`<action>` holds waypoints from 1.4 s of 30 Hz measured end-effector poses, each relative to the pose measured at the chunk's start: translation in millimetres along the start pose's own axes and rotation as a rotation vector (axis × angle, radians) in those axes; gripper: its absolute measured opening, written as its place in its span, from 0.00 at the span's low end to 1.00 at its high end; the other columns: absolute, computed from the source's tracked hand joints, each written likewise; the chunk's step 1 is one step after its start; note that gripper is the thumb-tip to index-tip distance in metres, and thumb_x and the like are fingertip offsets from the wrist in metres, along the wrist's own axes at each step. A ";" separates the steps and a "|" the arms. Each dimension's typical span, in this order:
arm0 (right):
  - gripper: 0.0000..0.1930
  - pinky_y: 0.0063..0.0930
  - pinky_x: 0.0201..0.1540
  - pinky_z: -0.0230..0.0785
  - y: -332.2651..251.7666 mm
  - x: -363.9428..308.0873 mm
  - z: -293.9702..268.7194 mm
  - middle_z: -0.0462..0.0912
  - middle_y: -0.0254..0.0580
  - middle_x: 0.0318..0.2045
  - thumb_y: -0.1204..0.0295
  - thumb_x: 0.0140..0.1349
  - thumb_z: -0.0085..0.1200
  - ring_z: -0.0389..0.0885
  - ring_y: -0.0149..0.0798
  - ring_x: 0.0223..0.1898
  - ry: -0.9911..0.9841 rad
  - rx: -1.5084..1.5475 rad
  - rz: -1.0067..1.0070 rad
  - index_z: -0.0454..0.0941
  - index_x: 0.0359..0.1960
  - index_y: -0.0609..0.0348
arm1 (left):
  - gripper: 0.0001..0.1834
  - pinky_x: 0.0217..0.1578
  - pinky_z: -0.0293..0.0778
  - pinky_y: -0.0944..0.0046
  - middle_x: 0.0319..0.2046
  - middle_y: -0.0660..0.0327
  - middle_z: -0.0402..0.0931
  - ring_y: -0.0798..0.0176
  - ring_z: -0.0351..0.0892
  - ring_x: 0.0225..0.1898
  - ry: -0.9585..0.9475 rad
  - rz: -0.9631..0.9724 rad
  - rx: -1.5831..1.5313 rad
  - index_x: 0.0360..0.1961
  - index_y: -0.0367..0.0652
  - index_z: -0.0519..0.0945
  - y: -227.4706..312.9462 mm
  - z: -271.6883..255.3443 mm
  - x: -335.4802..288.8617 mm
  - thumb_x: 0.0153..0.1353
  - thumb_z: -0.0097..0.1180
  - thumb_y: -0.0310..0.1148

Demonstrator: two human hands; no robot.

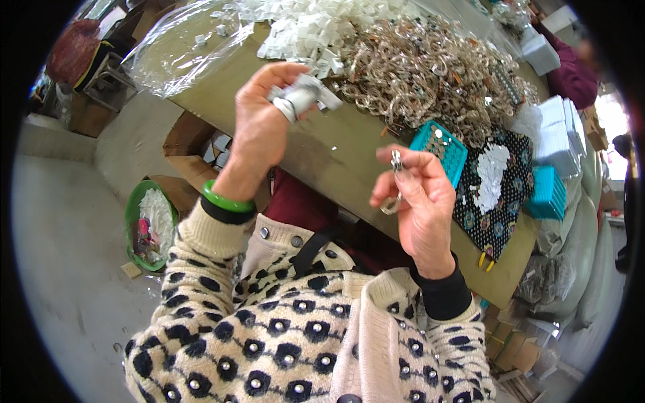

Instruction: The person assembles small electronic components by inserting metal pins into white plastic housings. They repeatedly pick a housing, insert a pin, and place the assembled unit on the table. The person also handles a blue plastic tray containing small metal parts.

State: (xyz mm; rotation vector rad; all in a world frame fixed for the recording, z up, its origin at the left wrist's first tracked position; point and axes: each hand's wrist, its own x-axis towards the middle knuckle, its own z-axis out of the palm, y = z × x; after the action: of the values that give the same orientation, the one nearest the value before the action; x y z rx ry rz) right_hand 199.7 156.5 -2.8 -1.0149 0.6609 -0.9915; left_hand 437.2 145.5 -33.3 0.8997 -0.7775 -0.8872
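Hands raised above desk [322,154]: left hand [259,134] closed around white wrapped bundle [302,95]; right hand [420,201] pinching small metal clasp [396,161]. Assembly step apparent; next move calls for aligning clasp with bundle.

The left hand [259,127] wraps around a small white and grey bundle [302,96], so most of it is hidden and its kind cannot be told. The right hand [420,201] pinches a small metal piece [396,161] too small to make out; a ring [391,205] below is half covered by the fingers. The heap of metal rings [430,74] blurs together. A person in a dark red sleeve [571,77] is cut off by the rim.
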 end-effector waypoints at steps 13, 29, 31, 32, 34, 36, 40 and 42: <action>0.06 0.35 0.45 0.83 -20.1 -3.1 -25.5 0.83 0.52 0.42 0.79 0.71 0.48 0.87 0.41 0.40 0.159 -0.093 -0.125 0.71 0.46 0.66 | 0.15 0.39 0.79 0.70 0.42 0.58 0.83 0.69 0.83 0.39 -0.476 -0.288 0.131 0.49 0.33 0.81 -6.9 58.8 -59.8 0.61 0.63 0.26; 0.05 0.13 0.32 0.67 -12.9 -11.2 -25.6 0.79 0.30 0.33 0.79 0.68 0.56 0.74 0.18 0.29 0.153 -0.369 -0.196 0.77 0.43 0.63 | 0.20 0.42 0.85 0.61 0.45 0.49 0.81 0.55 0.85 0.45 -0.353 -0.583 -0.554 0.57 0.36 0.76 -30.9 65.3 -67.8 0.65 0.60 0.30; 0.05 0.12 0.32 0.67 -9.2 -13.4 -23.5 0.79 0.29 0.32 0.79 0.67 0.57 0.74 0.18 0.29 0.170 -0.341 -0.170 0.77 0.43 0.63 | 0.21 0.43 0.85 0.60 0.45 0.48 0.81 0.55 0.85 0.45 -0.378 -0.570 -0.571 0.57 0.37 0.76 -33.2 64.7 -68.6 0.64 0.61 0.31; 0.05 0.12 0.32 0.67 -8.2 -13.7 -22.6 0.79 0.30 0.32 0.80 0.67 0.57 0.74 0.18 0.29 0.177 -0.336 -0.174 0.77 0.42 0.64 | 0.20 0.44 0.84 0.58 0.45 0.48 0.81 0.55 0.85 0.45 -0.380 -0.572 -0.566 0.56 0.37 0.77 -33.5 64.0 -68.8 0.64 0.61 0.30; 0.05 0.12 0.31 0.66 -8.4 -13.9 -22.0 0.79 0.30 0.32 0.81 0.66 0.56 0.74 0.18 0.29 0.182 -0.308 -0.172 0.77 0.42 0.64 | 0.20 0.45 0.84 0.56 0.45 0.48 0.81 0.54 0.85 0.45 -0.386 -0.568 -0.537 0.56 0.38 0.77 -33.4 63.0 -69.4 0.63 0.61 0.30; 0.04 0.12 0.29 0.66 -10.6 -13.0 -22.7 0.79 0.31 0.32 0.82 0.65 0.56 0.74 0.18 0.28 0.176 -0.260 -0.155 0.76 0.40 0.64 | 0.19 0.45 0.83 0.56 0.44 0.48 0.81 0.54 0.85 0.43 -0.364 -0.548 -0.578 0.55 0.39 0.78 -33.4 63.3 -71.5 0.63 0.61 0.29; 0.03 0.14 0.25 0.64 -16.0 -12.4 -24.4 0.79 0.33 0.30 0.81 0.65 0.56 0.72 0.19 0.23 0.146 -0.099 -0.073 0.75 0.38 0.64 | 0.18 0.44 0.83 0.57 0.42 0.49 0.82 0.54 0.85 0.40 -0.330 -0.501 -0.551 0.54 0.40 0.79 -35.4 64.9 -74.7 0.63 0.61 0.27; 0.03 0.15 0.23 0.63 -16.8 -12.0 -23.9 0.79 0.34 0.30 0.81 0.65 0.57 0.70 0.20 0.21 0.143 -0.011 -0.013 0.75 0.38 0.65 | 0.17 0.44 0.82 0.58 0.43 0.49 0.82 0.55 0.84 0.40 -0.352 -0.439 -0.531 0.53 0.39 0.79 -38.0 66.1 -73.4 0.62 0.61 0.26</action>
State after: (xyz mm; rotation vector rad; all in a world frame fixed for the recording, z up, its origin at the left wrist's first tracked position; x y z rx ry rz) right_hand 168.7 155.2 3.0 -0.9653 0.7787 -1.0797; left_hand 338.1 176.7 -53.8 0.4447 -0.5979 -1.5815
